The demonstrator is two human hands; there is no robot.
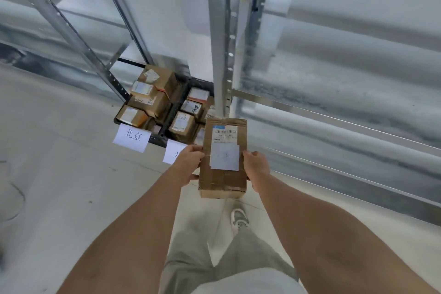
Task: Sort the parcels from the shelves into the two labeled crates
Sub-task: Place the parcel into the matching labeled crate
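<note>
I hold a brown cardboard parcel in front of me with both hands; a barcode label and a white sticker sit on its top face. My left hand grips its left side, my right hand grips its right side. Beyond it on the floor stand two black crates. The left crate carries a white label with handwritten characters and holds several boxes. The right crate also holds several labelled boxes; its white label is partly hidden behind my left hand.
Metal shelf uprights rise just behind the crates and the parcel. Long shelf rails run off to the right. Pale floor spreads to the left. My shoe and grey trousers show below the parcel.
</note>
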